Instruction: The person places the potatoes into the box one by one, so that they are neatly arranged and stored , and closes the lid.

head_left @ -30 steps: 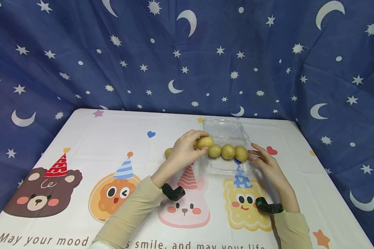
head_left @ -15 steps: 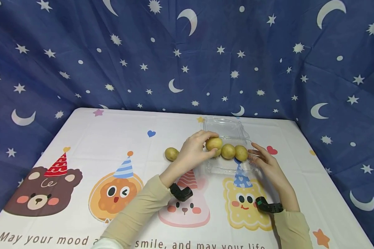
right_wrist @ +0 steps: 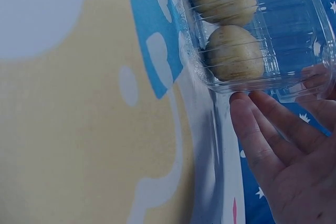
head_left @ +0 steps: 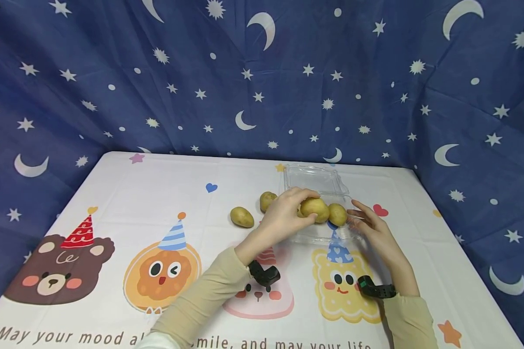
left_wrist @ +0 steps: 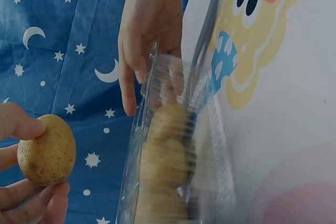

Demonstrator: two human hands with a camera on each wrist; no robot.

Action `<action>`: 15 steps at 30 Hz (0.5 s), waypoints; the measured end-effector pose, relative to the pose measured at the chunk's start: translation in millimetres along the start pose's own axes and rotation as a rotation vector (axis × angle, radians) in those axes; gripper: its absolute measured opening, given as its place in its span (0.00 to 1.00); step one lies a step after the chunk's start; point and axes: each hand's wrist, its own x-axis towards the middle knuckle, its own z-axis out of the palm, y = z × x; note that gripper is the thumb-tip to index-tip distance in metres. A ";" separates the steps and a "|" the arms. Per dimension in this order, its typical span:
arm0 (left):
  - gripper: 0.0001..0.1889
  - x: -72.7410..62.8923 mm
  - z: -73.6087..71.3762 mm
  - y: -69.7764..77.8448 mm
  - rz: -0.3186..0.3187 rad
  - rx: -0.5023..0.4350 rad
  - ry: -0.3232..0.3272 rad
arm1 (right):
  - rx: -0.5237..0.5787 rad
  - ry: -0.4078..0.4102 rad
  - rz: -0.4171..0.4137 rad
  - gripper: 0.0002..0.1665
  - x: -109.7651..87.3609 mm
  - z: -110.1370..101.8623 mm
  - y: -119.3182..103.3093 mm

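In the head view, my left hand [head_left: 285, 217] holds a potato [head_left: 315, 209] between thumb and fingers, above an open clear plastic clamshell box [head_left: 312, 236]. The left wrist view shows this held potato [left_wrist: 48, 150] apart from the box. A row of potatoes lies inside the box; the rightmost potato [head_left: 337, 214] shows, and the others are partly hidden behind my left hand. At the box's right end is my right hand [head_left: 377, 232], its fairly straight fingers [right_wrist: 252, 129] touching the plastic wall.
Two loose potatoes lie on the tablecloth left of the box: an oval potato [head_left: 242, 217] and another potato [head_left: 268, 201] partly behind my left hand. The box's hinged lid [head_left: 312, 179] lies back toward the blue star-patterned curtain [head_left: 262, 87].
My left hand has carried its potato rightward over the box, from its left side to above the row. Two loose potatoes have come into view behind it. My right hand has stayed put.
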 end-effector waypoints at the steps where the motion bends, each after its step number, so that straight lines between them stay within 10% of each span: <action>1: 0.21 0.5 1.4 0.6 0.002 0.003 -0.001 | 0.000 0.000 -0.001 0.32 0.1 0.1 -0.1; 15: 0.21 8.9 21.7 10.0 0.033 0.028 -0.035 | 0.009 0.005 -0.028 0.32 0.1 0.8 0.7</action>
